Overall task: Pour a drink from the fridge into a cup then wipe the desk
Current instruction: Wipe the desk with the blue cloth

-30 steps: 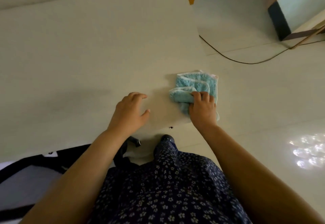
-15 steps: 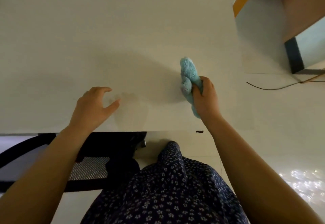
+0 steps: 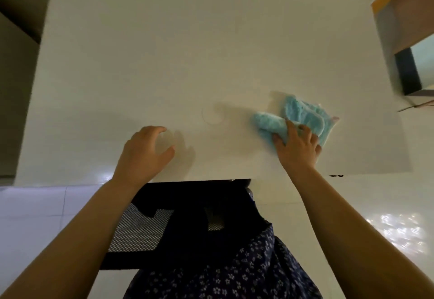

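A crumpled light blue cloth (image 3: pixel 303 115) lies on the white desk (image 3: pixel 187 52) near its front right corner. My right hand (image 3: pixel 297 147) presses on the near part of the cloth and grips it. My left hand (image 3: pixel 145 150) hovers just over the desk's front edge with curled fingers apart and nothing in it. A faint ring mark (image 3: pixel 211 114) shows on the desk between the two hands. No cup or drink is in view.
A black mesh chair (image 3: pixel 150 228) stands under the desk's front edge. A wooden cabinet (image 3: pixel 404 28) stands to the right of the desk, with a thin cable (image 3: pixel 415 106) on the white tiled floor beside it.
The cloth was bunched upright in my right hand half a second ago; now it lies spread on the desk further right. My view has tilted up and shows more of the desk.
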Available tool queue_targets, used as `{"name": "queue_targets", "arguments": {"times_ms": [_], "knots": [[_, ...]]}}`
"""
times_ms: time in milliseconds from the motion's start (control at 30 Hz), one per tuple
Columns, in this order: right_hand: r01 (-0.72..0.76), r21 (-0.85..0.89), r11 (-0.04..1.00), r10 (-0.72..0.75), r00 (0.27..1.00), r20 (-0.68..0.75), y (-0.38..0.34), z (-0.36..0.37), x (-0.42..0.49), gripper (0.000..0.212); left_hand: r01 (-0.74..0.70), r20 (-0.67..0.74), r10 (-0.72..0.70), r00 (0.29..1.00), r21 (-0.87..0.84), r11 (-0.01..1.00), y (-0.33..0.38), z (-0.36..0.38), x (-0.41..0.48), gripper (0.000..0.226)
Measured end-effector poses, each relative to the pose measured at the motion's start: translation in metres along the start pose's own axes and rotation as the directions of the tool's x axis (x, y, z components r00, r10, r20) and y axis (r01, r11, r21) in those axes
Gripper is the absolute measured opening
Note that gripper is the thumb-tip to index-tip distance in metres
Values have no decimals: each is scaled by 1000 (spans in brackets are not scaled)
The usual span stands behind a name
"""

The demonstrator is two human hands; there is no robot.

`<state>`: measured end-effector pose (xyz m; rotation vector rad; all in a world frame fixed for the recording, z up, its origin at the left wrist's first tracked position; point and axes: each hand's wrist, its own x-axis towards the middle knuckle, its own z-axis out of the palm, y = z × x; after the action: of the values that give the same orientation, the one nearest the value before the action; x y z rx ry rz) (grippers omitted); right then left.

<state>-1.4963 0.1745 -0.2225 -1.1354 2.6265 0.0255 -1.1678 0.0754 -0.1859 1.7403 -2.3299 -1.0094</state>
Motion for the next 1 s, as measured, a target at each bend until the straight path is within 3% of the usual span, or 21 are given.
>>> {"name": "queue_targets", "arguments": {"times_ms": [100, 233, 400, 533, 667, 800, 867, 1000], "knots": [[75, 10, 997, -74, 994, -85, -8, 5, -3, 47, -25, 33, 25, 999, -3, 1000, -8, -1, 3, 57], [-9, 120, 993, 25, 991, -134, -33, 14, 1, 41, -67, 40, 67, 997, 9, 998, -14, -3, 10, 65], [62, 238, 969, -22, 985, -169, -88, 24, 8, 41, -74, 28, 73, 997, 25, 997, -21, -11, 18, 65], [264, 243, 934, -234, 962, -142, -158, 33, 8, 52, -51, -15, 52, 999, 38, 998, -30, -16, 22, 65], [564, 167, 808, -565, 824, -47, -206, 43, -29, 60, -1, -60, 5, 998, 59, 998, -36, -16, 21, 66], [676, 71, 734, -677, 736, -13, -195, 42, -31, 51, -4, -68, 12, 998, 126, 992, -35, -10, 19, 60], [668, 43, 743, -668, 744, -6, -180, 39, -22, 48, -17, -76, 26, 997, 113, 993, -34, -4, 16, 57], [537, 25, 843, -534, 842, -71, -118, 32, -4, 48, 2, -82, 3, 997, 62, 998, -30, 6, 11, 59]]}}
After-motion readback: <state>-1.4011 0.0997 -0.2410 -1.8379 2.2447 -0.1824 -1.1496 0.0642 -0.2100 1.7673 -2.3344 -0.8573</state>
